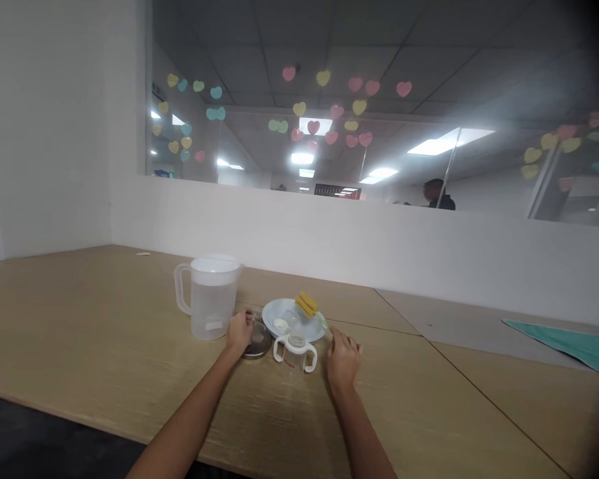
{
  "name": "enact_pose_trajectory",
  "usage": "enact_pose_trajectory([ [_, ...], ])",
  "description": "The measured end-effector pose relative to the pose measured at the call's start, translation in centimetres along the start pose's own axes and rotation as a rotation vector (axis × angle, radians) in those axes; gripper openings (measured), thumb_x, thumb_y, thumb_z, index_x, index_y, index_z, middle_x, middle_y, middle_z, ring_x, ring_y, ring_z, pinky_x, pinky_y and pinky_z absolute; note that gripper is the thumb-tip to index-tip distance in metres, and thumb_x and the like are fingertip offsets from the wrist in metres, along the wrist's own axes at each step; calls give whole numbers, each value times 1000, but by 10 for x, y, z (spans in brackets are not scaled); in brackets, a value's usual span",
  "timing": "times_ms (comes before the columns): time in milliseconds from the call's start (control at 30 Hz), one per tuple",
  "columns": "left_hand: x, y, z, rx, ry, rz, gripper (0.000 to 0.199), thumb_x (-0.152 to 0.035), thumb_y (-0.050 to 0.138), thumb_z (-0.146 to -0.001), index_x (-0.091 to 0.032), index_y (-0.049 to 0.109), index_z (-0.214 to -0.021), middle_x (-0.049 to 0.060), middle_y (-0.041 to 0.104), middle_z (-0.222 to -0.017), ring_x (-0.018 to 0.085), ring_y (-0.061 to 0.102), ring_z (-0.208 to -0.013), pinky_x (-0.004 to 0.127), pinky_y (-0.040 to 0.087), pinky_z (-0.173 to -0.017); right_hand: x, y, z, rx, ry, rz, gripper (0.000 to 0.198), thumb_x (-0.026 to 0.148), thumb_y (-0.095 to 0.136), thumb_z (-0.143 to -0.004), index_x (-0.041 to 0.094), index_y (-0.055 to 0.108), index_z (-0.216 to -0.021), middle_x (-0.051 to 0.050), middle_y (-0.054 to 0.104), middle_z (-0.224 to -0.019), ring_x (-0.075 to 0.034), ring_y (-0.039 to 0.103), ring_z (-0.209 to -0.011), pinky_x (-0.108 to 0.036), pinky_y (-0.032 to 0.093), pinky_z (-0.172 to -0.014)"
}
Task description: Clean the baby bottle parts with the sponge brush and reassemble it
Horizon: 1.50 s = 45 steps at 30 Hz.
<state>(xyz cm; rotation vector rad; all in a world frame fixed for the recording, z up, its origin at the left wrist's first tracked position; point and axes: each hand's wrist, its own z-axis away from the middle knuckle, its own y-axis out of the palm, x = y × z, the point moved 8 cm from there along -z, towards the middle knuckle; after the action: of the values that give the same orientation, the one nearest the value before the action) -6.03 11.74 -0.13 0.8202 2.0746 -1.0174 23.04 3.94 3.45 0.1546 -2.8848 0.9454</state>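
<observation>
My right hand (pixel 344 358) is closed at the end of the light-green handle of a bottle brush with a yellow sponge head (pixel 306 304). The sponge is over the far rim of a pale bowl (pixel 274 311). Small whitish and clear parts lie in this bowl. In front of it, between my hands, stands a clear baby bottle (pixel 294 362) with two white side handles and an open top. My left hand (pixel 239 334) has its fingers closed over a round metal dish (pixel 258 342); a small clear piece seems to be at its fingertips, too unclear to name.
A lidded translucent pitcher (pixel 213 303) of clear liquid stands left of the bowl. A green cloth (pixel 564 342) lies at the far right of the wooden table (pixel 104 319). Behind is a white wall (pixel 304 233) with a window bearing heart stickers; a person (pixel 438 195) shows through it.
</observation>
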Motion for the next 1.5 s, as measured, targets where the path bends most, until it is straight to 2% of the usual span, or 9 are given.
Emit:
enact_pose_trajectory([
  [200, 3, 2, 5, 59, -8, -98, 23, -6, 57, -70, -17, 65, -88, 10, 70, -86, 23, 65, -86, 28, 45, -77, -1, 4, 1, -27, -8, 7, 38, 8, 41, -83, 19, 66, -108, -9, 65, -99, -21, 55, -86, -33, 34, -75],
  [367, -22, 1, 1, 64, 66, -128, 26, -15, 54, -76, -20, 64, -100, 14, 68, -100, 27, 61, -101, 34, 42, -88, -3, 7, 2, -56, 10, -38, 37, 10, 37, -86, 17, 66, -108, -9, 62, -93, -20, 54, -82, -30, 38, -73],
  [567, -65, 47, -17, 226, 186, -83, 29, -18, 60, -72, -19, 63, -100, 12, 69, -104, 24, 60, -104, 34, 38, -96, -7, 11, 4, -46, 74, -96, 36, 11, 38, -86, 16, 64, -111, -10, 61, -96, -20, 54, -87, -28, 41, -73],
  [800, -80, 86, -31, 333, 135, -53, 31, -12, 71, -56, -17, 62, -85, 6, 71, -71, 27, 65, -88, 40, 37, -94, -6, 15, 6, 19, 46, -125, 38, 9, 38, -85, 19, 65, -109, -8, 61, -92, -19, 56, -84, -26, 42, -71],
  [933, -80, 72, -35, 292, 109, 9, 26, -12, 64, -63, -13, 65, -89, 6, 70, -70, 25, 65, -83, 36, 41, -86, -4, 20, 5, 65, 41, -99, 38, 6, 40, -83, 20, 67, -106, -7, 61, -89, -17, 56, -81, -25, 41, -70],
  [1100, -75, 33, -14, 194, 151, 160, 32, -19, 50, -76, -15, 65, -105, 6, 69, -93, 18, 62, -87, 27, 44, -81, -3, 21, 4, 113, 81, -80, 37, 6, 42, -83, 19, 68, -106, -8, 62, -93, -19, 56, -86, -26, 39, -68],
  [1300, -56, 8, 3, 147, 81, 608, 37, -29, 47, -80, -13, 60, -111, 1, 58, -74, 14, 58, -70, 23, 46, -63, -8, 9, 0, 1, 126, -219, 37, 12, 38, -85, 14, 68, -106, -11, 64, -93, -20, 57, -83, -28, 42, -73],
  [1400, -65, -11, 6, 16, 216, 506, 35, -27, 53, -78, -16, 60, -110, 4, 57, -88, 16, 59, -84, 27, 49, -74, -6, -7, -4, -101, 121, -373, 36, 21, 38, -89, 16, 68, -107, -9, 66, -93, -18, 59, -80, -27, 43, -70],
  [1500, -86, -24, 19, -79, 450, 242, 39, -22, 60, -74, -21, 57, -114, 8, 51, -114, 21, 54, -108, 36, 45, -94, 12, -30, -5, -208, -55, -473, 34, 23, 39, -91, 20, 67, -109, -6, 67, -92, -15, 59, -79, -24, 44, -69],
])
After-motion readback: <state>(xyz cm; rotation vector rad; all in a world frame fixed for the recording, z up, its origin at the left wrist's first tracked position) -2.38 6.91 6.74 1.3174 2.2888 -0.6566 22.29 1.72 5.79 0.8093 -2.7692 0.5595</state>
